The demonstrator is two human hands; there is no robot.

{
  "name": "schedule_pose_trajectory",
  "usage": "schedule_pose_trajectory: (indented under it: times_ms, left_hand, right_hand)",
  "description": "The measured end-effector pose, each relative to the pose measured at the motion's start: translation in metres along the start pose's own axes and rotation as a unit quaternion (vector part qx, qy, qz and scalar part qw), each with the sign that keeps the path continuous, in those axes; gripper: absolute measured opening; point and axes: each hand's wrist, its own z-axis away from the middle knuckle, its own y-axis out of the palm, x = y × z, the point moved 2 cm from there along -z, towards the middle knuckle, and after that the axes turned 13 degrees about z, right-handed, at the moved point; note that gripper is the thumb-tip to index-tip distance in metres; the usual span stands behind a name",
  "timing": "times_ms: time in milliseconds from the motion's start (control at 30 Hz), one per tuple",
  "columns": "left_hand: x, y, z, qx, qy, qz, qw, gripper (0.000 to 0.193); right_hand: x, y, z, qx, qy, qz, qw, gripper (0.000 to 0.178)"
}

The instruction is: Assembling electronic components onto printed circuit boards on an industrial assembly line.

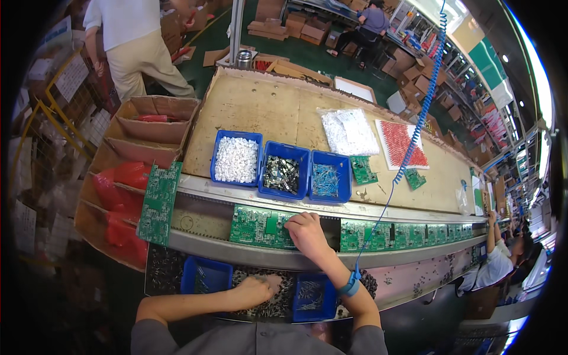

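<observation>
"Well, how far along is the work, do you think?"

"Probably in the middle. The circuit board (pixel 251 225) lies between the rails of the conveyor (pixel 266 256), toward its left end, and carries many parts. To its right, a row of boards (pixel 367 236) continues to the far right end; they look similarly filled, but I cannot confirm that any is complete."

"And what is left?"

"Much material, I suppose. Along the near edge of the table (pixel 248 97), the three blue bins (pixel 283 194) hold plenty of white, dark and light-blue parts. One separate board (pixel 157 204) lies across the conveyor's left end, outside the row."

"How are the hands?"

"They are apart from each other. The right hand (pixel 307 232) has bent fingers at the board's right edge; whether they pinch something, I cannot tell. The left hand (pixel 254 291) is among small dark parts (pixel 278 307) in the tray (pixel 393 284) along the conveyor's near edge; its grip is also unclear."

"What is hard to see?"

"The right hand covers the board's right corner. Both hands' fingertips are difficult to distinguish, and the farthest boards become too small."
</observation>
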Motion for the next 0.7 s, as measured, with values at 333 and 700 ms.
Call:
schedule_pose_trajectory:
  times_ms: [333, 700]
  left_hand:
    - [-0.004, -0.010, 0.003, -0.026, 0.019, 0.005, 0.999, 0.012]
    - [-0.006, -0.013, 0.004, -0.029, 0.008, 0.014, 0.999, 0.013]
  right_hand:
    - [0.006, 0.000, 0.001, 0.002, -0.027, 0.076, 0.997, 0.016]
    - [0.003, 0.001, 0.000, 0.001, -0.001, 0.026, 1.000, 0.015]
